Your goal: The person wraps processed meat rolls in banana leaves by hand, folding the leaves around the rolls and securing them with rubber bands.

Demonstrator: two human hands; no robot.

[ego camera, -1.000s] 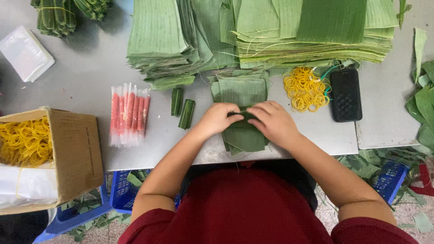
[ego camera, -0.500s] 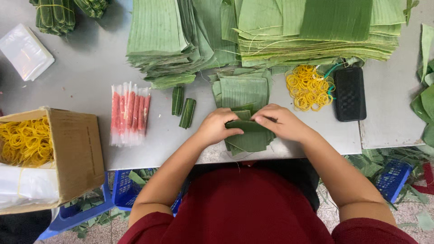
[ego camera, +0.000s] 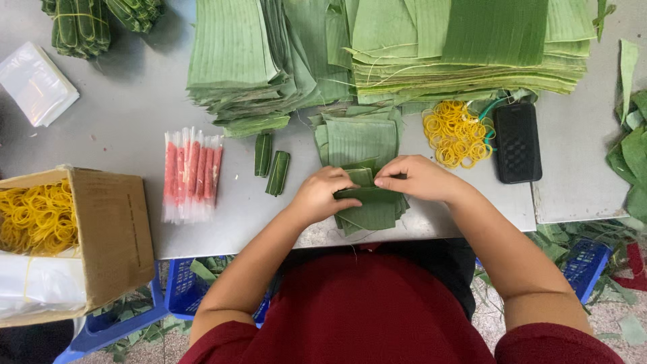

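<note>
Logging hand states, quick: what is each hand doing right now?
Left hand: closed on the folded leaf, pressing its left side.
Right hand: closed, pinching the same leaf's top edge.

I am in a food-wrapping workshop. My grey worktop (ego camera: pixel 121 128) holds tall stacks of cut banana leaves (ego camera: pixel 431 47). A cardboard box (ego camera: pixel 111 236) of yellow rubber bands (ego camera: pixel 37 216) sits beside it.

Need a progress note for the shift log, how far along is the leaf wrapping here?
Done: two small rolled leaf wraps lie on the table. In hand: the left hand and right hand fold a banana leaf piece. Left: packaged pink sticks, tall stacks of cut leaves and loose yellow rubber bands.
</note>
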